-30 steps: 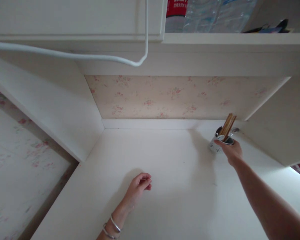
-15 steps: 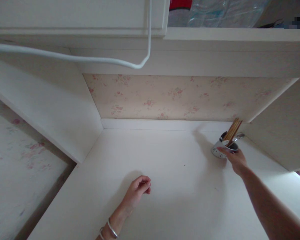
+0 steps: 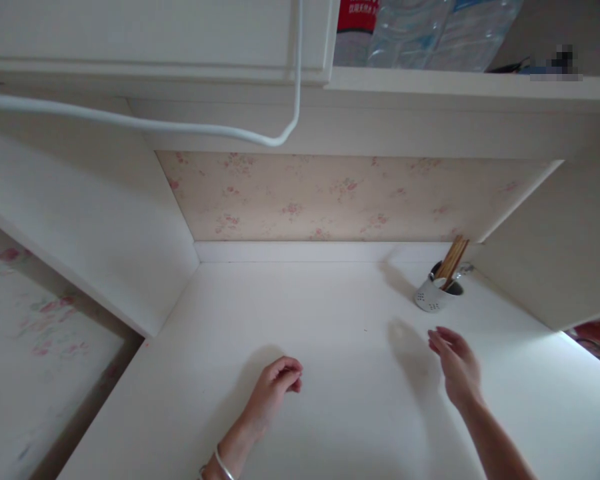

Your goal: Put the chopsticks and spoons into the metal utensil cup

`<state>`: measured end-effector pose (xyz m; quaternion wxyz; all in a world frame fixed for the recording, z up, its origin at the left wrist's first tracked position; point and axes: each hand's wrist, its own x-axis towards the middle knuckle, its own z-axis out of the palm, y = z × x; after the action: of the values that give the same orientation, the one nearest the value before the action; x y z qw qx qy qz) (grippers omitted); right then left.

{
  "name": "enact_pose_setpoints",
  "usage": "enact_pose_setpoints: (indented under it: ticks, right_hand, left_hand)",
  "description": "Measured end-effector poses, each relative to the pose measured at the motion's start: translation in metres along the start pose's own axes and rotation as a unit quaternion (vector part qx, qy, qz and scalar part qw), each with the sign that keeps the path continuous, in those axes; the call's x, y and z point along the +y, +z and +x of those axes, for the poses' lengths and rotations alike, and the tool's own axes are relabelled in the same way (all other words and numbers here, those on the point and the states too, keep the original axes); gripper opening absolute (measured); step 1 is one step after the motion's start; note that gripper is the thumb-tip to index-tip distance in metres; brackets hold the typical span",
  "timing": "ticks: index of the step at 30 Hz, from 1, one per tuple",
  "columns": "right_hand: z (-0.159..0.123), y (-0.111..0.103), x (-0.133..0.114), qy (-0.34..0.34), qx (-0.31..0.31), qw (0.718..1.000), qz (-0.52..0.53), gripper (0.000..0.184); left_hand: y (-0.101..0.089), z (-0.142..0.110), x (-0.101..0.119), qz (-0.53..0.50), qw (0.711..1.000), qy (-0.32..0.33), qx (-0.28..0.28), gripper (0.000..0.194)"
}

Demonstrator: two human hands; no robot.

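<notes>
A white holder with punched holes (image 3: 429, 299) stands upright on the white tabletop (image 3: 325, 300), near the back right corner. Wooden chopsticks (image 3: 451, 260) lean out of it beside a shiny metal utensil (image 3: 465, 269), perhaps a spoon. My right hand (image 3: 455, 363) hovers in front of the holder, apart from it, its fingers loosely bent and empty. Further left, above the tabletop, my left hand (image 3: 276, 383) is curled closed, thumb against the fingers, and I see nothing in it. Bracelets (image 3: 223, 461) circle my left wrist.
A white cable (image 3: 180, 127) hangs across the upper left, before a cabinet door (image 3: 155, 33). Clear plastic bottles (image 3: 410, 33) stand on the open shelf at upper right. White side panels (image 3: 95, 193) border the tabletop, with floral wallpaper (image 3: 320, 197) behind.
My right hand has let go of the holder and drawn back toward me, leaving it standing by the corner. My left hand stays almost the same. The view has shifted slightly.
</notes>
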<state>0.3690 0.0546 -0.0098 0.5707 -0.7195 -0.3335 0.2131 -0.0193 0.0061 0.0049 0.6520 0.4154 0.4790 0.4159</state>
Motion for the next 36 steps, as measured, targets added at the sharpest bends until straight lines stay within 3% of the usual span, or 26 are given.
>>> enact_pose_setpoints:
  ticks: [2, 5, 10, 14, 22, 36]
  right_hand:
    - [-0.036, 0.019, -0.013, 0.024, -0.083, 0.996, 0.011, 0.039]
    - [-0.092, 0.062, -0.035, -0.032, -0.206, 0.978, 0.026, 0.035]
    - [-0.181, 0.130, -0.055, -0.090, -0.394, 0.914, 0.033, 0.035]
    - [-0.223, 0.153, -0.057, -0.101, -0.405, 0.908, 0.039, 0.033]
    - [-0.218, 0.146, -0.054, -0.096, -0.420, 0.902, 0.031, 0.037]
    - [-0.218, 0.147, -0.053, -0.106, -0.423, 0.900, 0.030, 0.037]
  left_hand:
    - [0.000, 0.000, 0.000, 0.006, 1.000, 0.008, -0.006, 0.009]
    - [0.000, 0.001, 0.000, 0.013, 1.000, 0.017, -0.012, 0.009]
    - [-0.002, 0.001, -0.003, -0.012, 0.999, 0.026, -0.019, 0.007]
    - [-0.008, 0.002, -0.009, -0.006, 0.999, 0.037, 0.007, 0.011]
    - [-0.006, 0.003, -0.008, 0.047, 0.998, 0.044, -0.014, 0.015]
    - [-0.004, 0.002, -0.008, 0.035, 0.998, 0.046, -0.012, 0.015]
